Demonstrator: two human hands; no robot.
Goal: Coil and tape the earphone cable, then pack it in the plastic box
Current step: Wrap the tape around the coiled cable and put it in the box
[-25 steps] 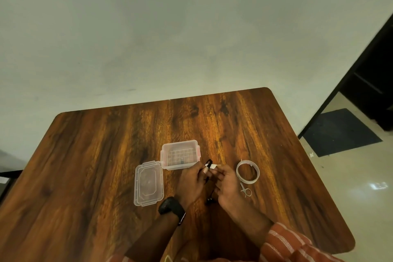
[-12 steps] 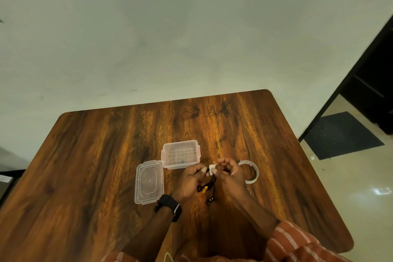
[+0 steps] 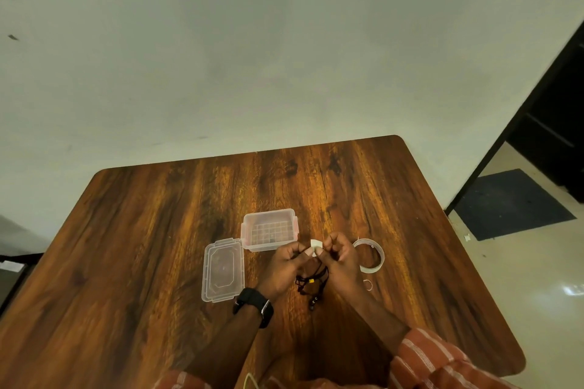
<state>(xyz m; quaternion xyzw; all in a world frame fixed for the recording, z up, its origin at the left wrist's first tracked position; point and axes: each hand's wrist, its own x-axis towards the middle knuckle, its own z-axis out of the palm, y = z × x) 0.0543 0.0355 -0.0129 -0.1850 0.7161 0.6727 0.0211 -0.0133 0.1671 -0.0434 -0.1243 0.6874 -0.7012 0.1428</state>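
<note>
The coiled black earphone cable (image 3: 311,283) hangs between my two hands, its earbuds dangling toward me just above the table. My left hand (image 3: 284,267) pinches the top of the coil. My right hand (image 3: 343,260) holds a small white piece of tape (image 3: 315,247) at the coil's top, fingers curled. Just beyond my left hand stands the clear plastic box (image 3: 268,229), open, with pink clips. Its clear lid (image 3: 223,269) lies flat to the left of my left hand.
A roll of white tape (image 3: 369,255) lies right of my right hand, with small scissors (image 3: 368,284) partly hidden behind that wrist. The wooden table (image 3: 158,230) ends at a wall beyond; floor and a dark mat (image 3: 512,204) lie to the right.
Both hands have risen slightly and drawn together at the coil's top. The tape piece now sits between my fingertips, and the cable bundle hangs lower beneath them.
</note>
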